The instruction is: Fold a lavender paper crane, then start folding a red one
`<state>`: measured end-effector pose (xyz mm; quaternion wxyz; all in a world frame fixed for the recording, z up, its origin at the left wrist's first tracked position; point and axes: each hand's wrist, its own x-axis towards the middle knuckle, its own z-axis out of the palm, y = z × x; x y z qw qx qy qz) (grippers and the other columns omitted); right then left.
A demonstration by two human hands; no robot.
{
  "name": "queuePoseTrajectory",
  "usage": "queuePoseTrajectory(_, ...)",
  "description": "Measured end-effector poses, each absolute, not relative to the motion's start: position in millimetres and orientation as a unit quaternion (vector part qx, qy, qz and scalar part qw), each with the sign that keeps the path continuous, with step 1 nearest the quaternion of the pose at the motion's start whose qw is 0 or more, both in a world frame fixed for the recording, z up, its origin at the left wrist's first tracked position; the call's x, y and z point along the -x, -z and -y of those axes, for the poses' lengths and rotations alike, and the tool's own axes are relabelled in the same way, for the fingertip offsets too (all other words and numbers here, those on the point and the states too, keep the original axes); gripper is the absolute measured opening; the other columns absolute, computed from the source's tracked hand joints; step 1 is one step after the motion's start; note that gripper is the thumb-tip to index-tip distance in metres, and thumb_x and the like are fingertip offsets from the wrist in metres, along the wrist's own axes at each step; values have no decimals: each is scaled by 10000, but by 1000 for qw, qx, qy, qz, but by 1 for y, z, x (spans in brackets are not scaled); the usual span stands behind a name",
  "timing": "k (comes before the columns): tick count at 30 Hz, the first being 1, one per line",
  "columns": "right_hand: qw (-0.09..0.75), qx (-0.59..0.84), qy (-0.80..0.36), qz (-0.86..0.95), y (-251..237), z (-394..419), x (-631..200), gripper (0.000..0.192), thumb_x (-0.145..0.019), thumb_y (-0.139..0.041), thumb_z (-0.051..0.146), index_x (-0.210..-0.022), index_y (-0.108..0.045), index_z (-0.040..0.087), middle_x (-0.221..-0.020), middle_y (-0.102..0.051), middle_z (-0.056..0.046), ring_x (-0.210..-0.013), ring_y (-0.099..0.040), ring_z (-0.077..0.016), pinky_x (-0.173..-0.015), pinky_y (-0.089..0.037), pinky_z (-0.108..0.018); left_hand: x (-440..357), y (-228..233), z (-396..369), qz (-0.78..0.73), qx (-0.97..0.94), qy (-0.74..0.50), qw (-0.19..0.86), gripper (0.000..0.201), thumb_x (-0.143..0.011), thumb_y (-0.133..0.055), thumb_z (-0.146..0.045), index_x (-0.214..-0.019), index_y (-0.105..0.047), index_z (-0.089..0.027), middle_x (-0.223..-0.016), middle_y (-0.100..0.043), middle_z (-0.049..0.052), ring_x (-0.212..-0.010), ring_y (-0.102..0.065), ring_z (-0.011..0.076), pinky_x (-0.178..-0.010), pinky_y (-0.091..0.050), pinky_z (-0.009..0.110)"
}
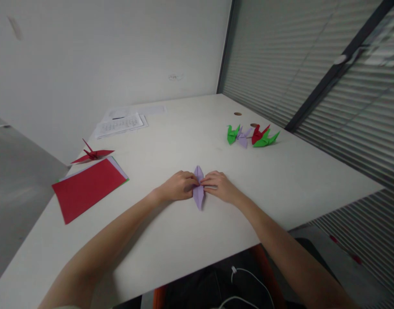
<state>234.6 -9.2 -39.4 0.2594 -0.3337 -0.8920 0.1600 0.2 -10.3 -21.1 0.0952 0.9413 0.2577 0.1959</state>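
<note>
A folded piece of purple paper (199,200), long and pointed at both ends, lies on the white table in front of me. From its left side my left hand (181,185) grips the middle of the paper, fingers curled together. On the opposite side, the fingertips of my right hand (220,186) press on the same middle part, close to the left fingertips. The fingers partly cover the centre folds. Both forearms rest over the table's near side.
At left, a red paper crane (93,155) stands behind stacked coloured sheets, red (89,189) on top. Printed papers (121,125) lie further back. Several folded cranes, including a green one (233,134) and a red one (258,134), sit at right near the blinds (300,64).
</note>
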Motion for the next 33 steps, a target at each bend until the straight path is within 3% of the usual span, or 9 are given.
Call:
queuePoseTrajectory(4, 242, 366, -133, 889, 37, 11, -235, 124, -873, -653, 278, -919, -768, 294, -1045, -737, -28, -1055, -538, -237, -909, -380, -433, 2, 22, 10, -266, -943, -186, 80, 233, -841, -610, -291, -1042, -675, -192, -1035, -693, 86, -968, -646, 200, -884, -459, 321)
queuePoseTrajectory(10, 258, 431, -133, 855, 38, 18, -231, 97, -838, -691, 344, -877, -767, 297, -1086, -688, -34, -1096, -458, -251, -960, -348, -431, 4, 22, 6, -285, -924, -223, 125, 224, -943, -509, -280, -865, -693, -179, -977, -716, 76, -927, -660, 170, -867, -434, 313)
queuePoseTrajectory(16, 282, 507, -149, 801, 48, 14, -223, 141, -861, -661, 358, -833, -761, 264, -1050, -662, -55, -1037, -492, -236, -928, -368, -405, -3, 29, 4, -363, -881, -255, 164, 206, -916, -550, -322, -850, -679, -177, -807, -706, 43, -761, -645, 150, -845, -432, 312)
queuePoseTrajectory(23, 239, 579, -133, 768, 48, 13, -212, 196, -891, -605, 381, -831, -740, 252, -1054, -655, -52, -1027, -499, -247, -875, -346, -405, -9, 39, -1, -448, -825, -276, 207, 212, -847, -616, -319, -700, -693, -188, -910, -715, 46, -943, -635, 195, -888, -436, 331)
queuePoseTrajectory(33, 182, 608, -91, 767, 38, 16, -202, 303, -941, -501, 445, -880, -701, 226, -1061, -627, -76, -1023, -482, -259, -808, -335, -380, -10, 41, -4, -460, -796, -309, 242, 250, -810, -647, -326, -618, -666, -168, -768, -703, 23, -730, -623, 135, -717, -448, 231)
